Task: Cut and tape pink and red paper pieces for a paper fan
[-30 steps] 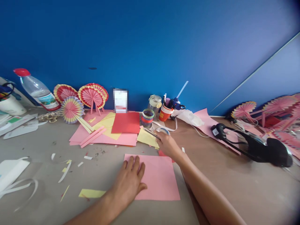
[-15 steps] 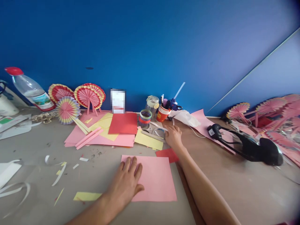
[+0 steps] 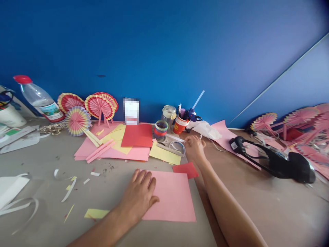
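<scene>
**A:** Where are the hands?

**B:** The left hand [image 3: 140, 197] lies flat, fingers spread, pressing the left edge of a pink sheet [image 3: 174, 199] at the near middle of the table [image 3: 257, 206]. The right hand [image 3: 194, 148] reaches farther back, just right of what look like scissors [image 3: 171, 146]. Its fingers curl away from the camera, so it is unclear whether they grip anything.

**A:** What might go wrong?

**B:** The right forearm crosses just beside the sheet and a red scrap [image 3: 185, 169]. Drawing it back could probably drag either one askew. The cup [image 3: 180, 125] of pens stands near the right hand and looks easy to knock over. The scissors rest partly on a loose yellow sheet [image 3: 164, 155], which could slide with them.

**A:** And the surroundings?

**B:** The table is a plain brown-grey top littered with paper scraps [image 3: 69, 188]. Pink, yellow and red sheets lie stacked at the far middle. Folded paper fans [image 3: 100, 104] and a bottle [image 3: 41, 99] stand far left. A black tool [image 3: 282, 163] with a cord lies on the right. A deep blue wall [image 3: 164, 44] fills the background.
</scene>
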A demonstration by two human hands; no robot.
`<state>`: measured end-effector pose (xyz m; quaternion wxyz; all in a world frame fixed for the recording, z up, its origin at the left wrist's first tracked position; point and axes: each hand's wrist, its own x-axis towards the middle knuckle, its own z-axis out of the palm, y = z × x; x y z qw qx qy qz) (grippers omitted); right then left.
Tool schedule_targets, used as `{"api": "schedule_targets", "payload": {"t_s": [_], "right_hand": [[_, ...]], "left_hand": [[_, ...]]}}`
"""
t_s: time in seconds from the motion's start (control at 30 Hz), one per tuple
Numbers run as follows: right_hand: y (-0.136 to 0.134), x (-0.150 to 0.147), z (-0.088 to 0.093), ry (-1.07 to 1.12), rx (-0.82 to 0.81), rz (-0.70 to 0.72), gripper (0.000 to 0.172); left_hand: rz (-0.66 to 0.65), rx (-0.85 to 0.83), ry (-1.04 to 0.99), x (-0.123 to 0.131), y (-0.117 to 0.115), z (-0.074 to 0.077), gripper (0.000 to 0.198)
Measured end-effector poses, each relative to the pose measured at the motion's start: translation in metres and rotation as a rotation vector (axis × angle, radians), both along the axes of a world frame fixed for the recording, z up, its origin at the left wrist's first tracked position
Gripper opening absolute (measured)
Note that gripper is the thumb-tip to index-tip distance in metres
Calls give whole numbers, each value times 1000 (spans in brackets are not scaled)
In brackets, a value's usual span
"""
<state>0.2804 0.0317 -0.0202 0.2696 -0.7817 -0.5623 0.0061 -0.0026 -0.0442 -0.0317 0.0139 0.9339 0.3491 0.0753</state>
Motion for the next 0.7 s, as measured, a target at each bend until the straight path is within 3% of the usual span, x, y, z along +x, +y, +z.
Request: {"api": "schedule_targets", "payload": {"t_s": [0.17, 0.23, 0.3, 0.4, 0.53, 0.6, 0.7], "right_hand": [[-28, -4, 57, 119, -6, 205, 11], [-43, -10, 76, 361, -71, 400, 12], [-56, -19, 86, 503, -144, 589, 14], [-64, -38, 87, 543, -225, 772, 10], [-60, -56, 77, 526, -226, 719, 12], [-59, -59, 75, 473, -218, 668, 14], [-61, -58, 77, 316, -226, 617, 17]], "left_hand": [[7, 8, -322, -8, 11, 1, 22], [51, -52, -522, -12, 18, 0, 28], [111, -215, -699, -17, 24, 2, 35], [128, -620, -829, -25, 32, 13, 45], [13, -1053, -787, -32, 36, 29, 49], [-17, -1121, -748, -32, 38, 32, 46], [129, -1091, -720, -32, 43, 30, 28]]}}
